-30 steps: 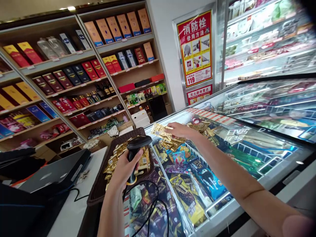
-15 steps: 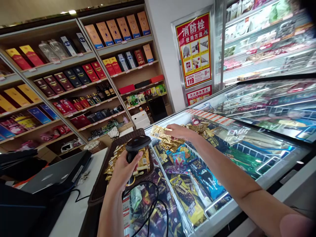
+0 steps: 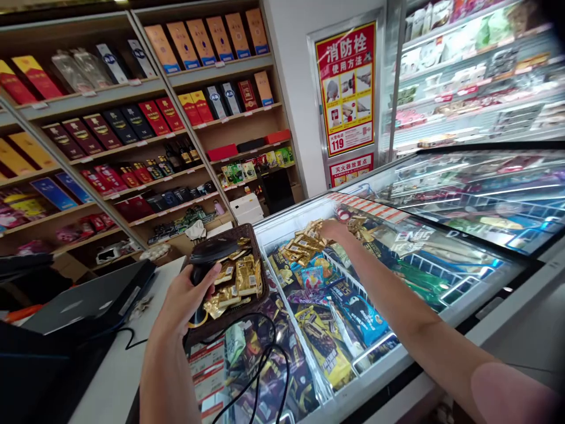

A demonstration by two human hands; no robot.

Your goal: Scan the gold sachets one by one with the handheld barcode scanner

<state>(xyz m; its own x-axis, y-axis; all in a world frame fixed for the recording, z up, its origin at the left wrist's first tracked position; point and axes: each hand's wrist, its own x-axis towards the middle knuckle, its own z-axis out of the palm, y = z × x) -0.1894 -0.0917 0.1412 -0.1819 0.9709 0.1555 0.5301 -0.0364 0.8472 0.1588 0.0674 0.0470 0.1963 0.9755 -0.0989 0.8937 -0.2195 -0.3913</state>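
A black handheld scanner (image 3: 207, 254) is gripped in my left hand (image 3: 188, 294), over the left part of a brown woven basket (image 3: 261, 259). Gold-wrapped packets (image 3: 247, 275) fill the basket. My right hand (image 3: 333, 231) reaches into the open freezer, at a pile of gold packets (image 3: 304, 244); its fingers are blurred and partly hidden, so what they hold cannot be made out. Blue, purple and yellow ice cream packs (image 3: 324, 341) lie nearer in the freezer. From the scanner side, a black cable (image 3: 265, 353) loops over the freezer's front left part.
On the left, a dark laptop (image 3: 83, 300) rests on a white counter (image 3: 119, 365). Shelves (image 3: 154, 141) of boxes and bottles stand behind. A sliding glass lid (image 3: 441, 235) covers the freezer's right side. A red sign (image 3: 346, 88) hangs on the wall.
My right hand has moved from above the freezer's edge, where it held a gold packet, rightward to the gold pile. My left hand and the scanner have shifted left, uncovering more of the basket.
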